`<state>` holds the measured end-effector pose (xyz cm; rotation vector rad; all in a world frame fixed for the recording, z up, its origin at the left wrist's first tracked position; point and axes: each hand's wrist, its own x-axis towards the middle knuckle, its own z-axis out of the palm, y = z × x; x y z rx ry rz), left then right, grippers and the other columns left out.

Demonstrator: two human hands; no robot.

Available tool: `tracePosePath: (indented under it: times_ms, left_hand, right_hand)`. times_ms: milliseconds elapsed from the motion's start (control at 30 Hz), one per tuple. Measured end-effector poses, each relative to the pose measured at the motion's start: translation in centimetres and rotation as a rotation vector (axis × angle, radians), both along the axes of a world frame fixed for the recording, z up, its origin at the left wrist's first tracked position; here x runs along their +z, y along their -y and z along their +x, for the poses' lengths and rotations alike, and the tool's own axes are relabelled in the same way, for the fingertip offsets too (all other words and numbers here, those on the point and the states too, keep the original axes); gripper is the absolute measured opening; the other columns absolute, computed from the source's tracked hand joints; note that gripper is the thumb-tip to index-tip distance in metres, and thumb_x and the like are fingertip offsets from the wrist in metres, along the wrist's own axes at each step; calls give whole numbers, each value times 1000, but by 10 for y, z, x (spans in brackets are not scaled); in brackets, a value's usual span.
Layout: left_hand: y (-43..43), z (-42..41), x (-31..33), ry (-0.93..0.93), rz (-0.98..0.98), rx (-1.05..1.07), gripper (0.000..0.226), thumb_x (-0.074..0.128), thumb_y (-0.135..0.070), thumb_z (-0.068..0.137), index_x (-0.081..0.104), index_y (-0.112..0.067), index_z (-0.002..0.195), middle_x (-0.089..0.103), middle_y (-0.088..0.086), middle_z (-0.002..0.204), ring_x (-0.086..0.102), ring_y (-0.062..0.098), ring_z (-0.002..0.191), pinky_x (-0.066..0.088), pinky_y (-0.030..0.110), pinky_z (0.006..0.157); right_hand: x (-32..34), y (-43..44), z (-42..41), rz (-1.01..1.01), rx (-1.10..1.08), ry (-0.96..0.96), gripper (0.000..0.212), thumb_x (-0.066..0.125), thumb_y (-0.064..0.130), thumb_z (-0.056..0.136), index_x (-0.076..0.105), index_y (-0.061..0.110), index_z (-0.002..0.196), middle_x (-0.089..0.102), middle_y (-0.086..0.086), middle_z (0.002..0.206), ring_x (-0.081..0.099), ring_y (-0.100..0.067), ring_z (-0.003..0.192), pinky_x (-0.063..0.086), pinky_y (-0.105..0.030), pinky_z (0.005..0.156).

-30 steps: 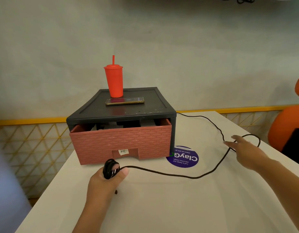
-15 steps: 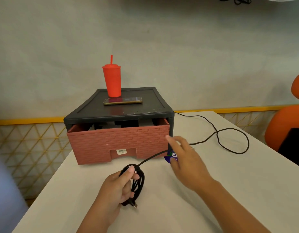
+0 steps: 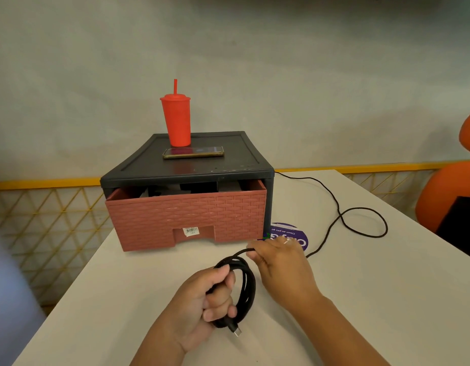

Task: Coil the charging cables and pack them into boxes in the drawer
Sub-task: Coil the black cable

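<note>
Head view: left hand fingers curled round cable coil near front edge of table; right hand pinches loose strand just beyond coil; strand runs rightward toward far right edge, nearer right hand

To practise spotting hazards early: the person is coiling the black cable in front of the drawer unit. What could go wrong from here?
1. The loose cable lies in a loop that crosses itself; a pull by the right hand may tighten it into a knot.
2. Its far end runs out of sight behind the drawer unit; if it snags, a tug could shake the red cup and phone on top.
3. The coil hangs from the left hand alone, so turns might slip off.
</note>
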<state>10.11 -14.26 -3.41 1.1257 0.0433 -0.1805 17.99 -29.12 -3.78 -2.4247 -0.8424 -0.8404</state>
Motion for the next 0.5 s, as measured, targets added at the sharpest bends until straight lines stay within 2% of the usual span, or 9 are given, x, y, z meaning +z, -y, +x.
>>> tracePosePath:
  times_ms: [67, 133, 167, 233, 267, 300, 367, 433, 500]
  left_hand:
    - [-2, 2, 0, 17, -169, -6, 29, 74, -26, 65, 52, -7, 62, 22, -7, 33, 24, 7, 27, 45, 26, 47]
    - [-10, 6, -4, 82, -383, -1, 37, 88, -25, 50, 57, -8, 61, 28, -6, 34, 30, 8, 27, 50, 27, 49]
    - [-17, 11, -9, 142, -485, -33, 33, 87, -25, 57, 60, -8, 66, 34, -4, 37, 37, 10, 30, 53, 28, 56]
    - [-25, 17, -12, 285, -634, -174, 26, 50, -27, 95, 61, -4, 92, 46, 2, 54, 56, 16, 54, 48, 33, 87]
    - [-30, 18, -15, 316, -577, -43, 41, 25, -29, 103, 57, -2, 105, 46, 4, 64, 59, 20, 69, 39, 32, 99]
    - [-36, 16, -21, 295, -533, 96, 51, 11, -30, 104, 53, -2, 112, 45, 5, 71, 59, 22, 78, 31, 32, 105]
    - [-42, 15, -27, 315, -489, 136, 56, 5, -30, 103, 51, -1, 115, 54, 9, 79, 57, 23, 83, 27, 32, 107]
    - [-36, 15, -19, 328, -463, 148, 47, 17, -26, 104, 55, 0, 110, 59, 9, 81, 57, 22, 80, 32, 33, 105]
    - [-30, 20, -15, 360, -567, 83, 15, 60, -19, 87, 65, -5, 90, 55, 3, 66, 56, 17, 62, 49, 34, 89]
  right_hand:
    - [-1, 0, -2, -67, 34, -232, 42, 28, 44, 98, 62, 20, 102, 67, 2, 93, 61, -22, 84, 48, -35, 73]
    - [-6, 2, -4, -168, 50, -346, 36, 29, 40, 99, 54, 20, 116, 64, -1, 107, 57, -24, 98, 43, -33, 76]
    - [-8, 1, -7, -207, 80, -384, 35, 28, 38, 100, 51, 19, 118, 63, -4, 109, 57, -26, 100, 41, -33, 76]
    - [-9, -4, -12, -285, 133, -406, 34, 28, 36, 100, 49, 16, 118, 62, -11, 108, 55, -32, 100, 38, -34, 73]
    - [-10, -7, -15, -313, 158, -421, 34, 28, 36, 100, 49, 14, 116, 62, -13, 107, 55, -33, 98, 36, -35, 71]
    - [-11, -12, -17, -340, 171, -437, 34, 28, 36, 100, 49, 13, 114, 62, -15, 106, 55, -34, 97, 33, -35, 69]
    - [-13, -20, -23, -386, 198, -431, 33, 29, 34, 100, 49, 10, 111, 61, -17, 104, 55, -36, 94, 30, -34, 65]
    - [-12, -23, -27, -411, 222, -408, 31, 30, 31, 100, 49, 8, 108, 61, -18, 102, 55, -37, 91, 30, -34, 64]
    - [-11, -23, -28, -445, 230, -384, 31, 30, 29, 100, 50, 7, 106, 61, -17, 104, 54, -37, 91, 30, -34, 65]
